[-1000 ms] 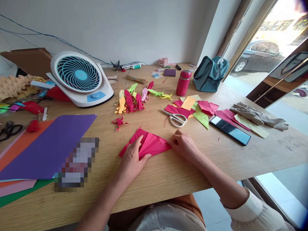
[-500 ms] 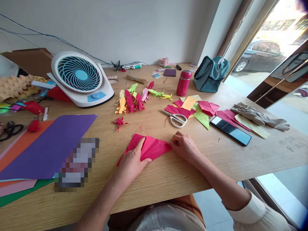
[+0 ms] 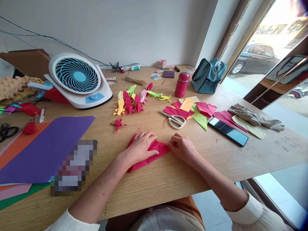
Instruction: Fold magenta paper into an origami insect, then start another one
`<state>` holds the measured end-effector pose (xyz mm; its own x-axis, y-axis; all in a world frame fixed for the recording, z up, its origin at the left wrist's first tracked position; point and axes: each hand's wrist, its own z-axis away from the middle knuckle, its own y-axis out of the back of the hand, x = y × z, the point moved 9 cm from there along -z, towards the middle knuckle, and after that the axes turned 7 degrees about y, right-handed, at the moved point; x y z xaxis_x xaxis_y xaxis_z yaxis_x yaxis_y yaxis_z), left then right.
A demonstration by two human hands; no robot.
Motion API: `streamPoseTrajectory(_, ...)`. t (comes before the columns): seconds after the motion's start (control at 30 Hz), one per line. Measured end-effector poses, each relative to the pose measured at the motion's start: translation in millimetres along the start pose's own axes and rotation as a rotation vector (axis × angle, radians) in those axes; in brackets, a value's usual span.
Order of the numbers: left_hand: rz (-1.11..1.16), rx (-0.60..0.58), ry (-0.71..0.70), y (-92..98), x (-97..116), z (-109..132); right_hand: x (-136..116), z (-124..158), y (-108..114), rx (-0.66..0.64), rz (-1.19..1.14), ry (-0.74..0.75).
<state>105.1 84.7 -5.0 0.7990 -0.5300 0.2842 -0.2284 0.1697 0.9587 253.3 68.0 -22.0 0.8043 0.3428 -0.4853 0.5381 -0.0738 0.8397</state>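
A folded sheet of red paper (image 3: 141, 164) lies on the table before me. My left hand (image 3: 141, 149) is spread over it, palm down, pressing on its middle and hiding much of it. At the paper's pointed right end, my right hand (image 3: 183, 147) is closed, with thumb and fingertips pinching the tip. Beyond my hands sit a small red folded-paper figure (image 3: 117, 124) and a cluster of similar colourful paper figures (image 3: 128, 104). White-handled scissors (image 3: 176, 122) rest beside several folded paper pieces (image 3: 201, 120).
A purple sheet (image 3: 53, 144) tops a paper stack at left, with a blurred-out flat object (image 3: 77, 166) by it. Behind stands a fan (image 3: 78, 77). A red flask (image 3: 182, 85), a teal bag (image 3: 209, 77), a phone (image 3: 227, 131) and grey gloves (image 3: 255, 117) are to the right.
My left hand has moved forward and right, from holding the paper's left part to lying flat across its middle. The paper's near edge has shifted, and my right hand stays at the tip.
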Motion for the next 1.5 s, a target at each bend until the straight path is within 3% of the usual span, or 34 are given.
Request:
streamPoseTrajectory(0.27, 0.038, -0.125, 0.112, -9.2, -14, -12, -9, 1, 4, 0.032, -0.081, 0.073)
streamPoseTrajectory(0.53, 0.466, -0.314, 0.148, -16.3, -26, 1, -16, 3, 9, 0.093, -0.335, 0.145)
streamPoseTrajectory(0.63, 0.537, -0.254, 0.142, -6.6, -31, 3, -11, 2, 6, 0.089, -0.479, 0.126)
streamPoseTrajectory(0.8, 0.486, 0.042, 0.141, 29.2, -35, 9, 10, -9, -7, 0.056, -0.964, -0.121)
streamPoseTrajectory(0.93, 0.508, 0.196, 0.116, 48.6, -28, 17, -2, -20, -27, -0.134, -1.228, -0.231)
streamPoseTrajectory(1.0, 0.523, 0.229, 0.12, 50.6, -25, 20, -10, -24, -33, -0.145, -1.297, -0.227)
streamPoseTrajectory(1.1, 0.553, 0.229, 0.141, 45.8, -25, 23, -17, -25, -40, -0.114, -1.357, -0.232)
streamPoseTrajectory(1.5, 0.756, 0.036, 0.241, 22.8, -32, 25, -16, -21, -43, -0.077, -1.548, -0.332)
